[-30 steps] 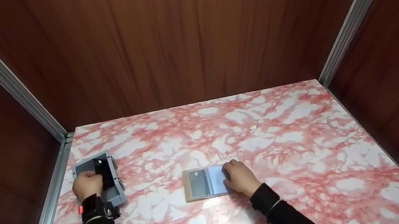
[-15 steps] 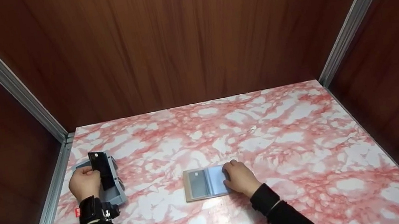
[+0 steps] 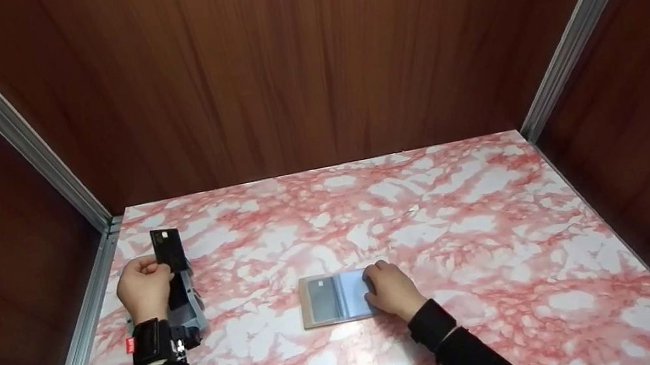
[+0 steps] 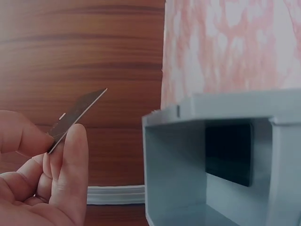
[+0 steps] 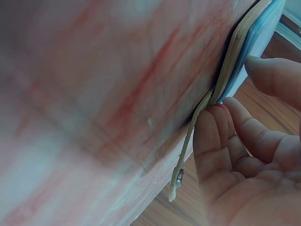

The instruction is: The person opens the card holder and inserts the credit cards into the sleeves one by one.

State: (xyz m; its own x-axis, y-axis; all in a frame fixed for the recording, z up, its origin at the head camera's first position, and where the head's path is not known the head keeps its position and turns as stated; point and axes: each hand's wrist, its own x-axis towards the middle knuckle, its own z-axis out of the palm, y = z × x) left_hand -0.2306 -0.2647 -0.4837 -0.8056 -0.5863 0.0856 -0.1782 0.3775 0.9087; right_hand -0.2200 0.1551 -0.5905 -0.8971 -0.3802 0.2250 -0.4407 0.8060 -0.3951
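My left hand (image 3: 145,288) pinches a black card (image 3: 168,249) with a small pale square between thumb and fingers, above a grey bin (image 3: 198,321). The left wrist view shows that card (image 4: 77,115) tilted and nearly edge-on. Inside the bin, another black card (image 4: 229,153) lies against the bottom. A tan card holder (image 3: 306,304) lies spread on the table, a dark card (image 3: 324,305) showing under its clear sleeve. My right hand (image 3: 392,287) grips the holder's right side, thumb against the bluish sleeves (image 5: 247,52) and curled fingers at the edge.
The pink-and-white marbled table (image 3: 471,224) is enclosed by brown wood-grain panels (image 3: 292,62) with metal rails in the corners. A red tag (image 3: 130,344) shows beside the left wrist. The holder's strap (image 5: 184,155) with a metal snap hangs out near the right fingers.
My left hand has lifted the black card up out of the bin and away toward the back. My right hand and the card holder have stayed in place.
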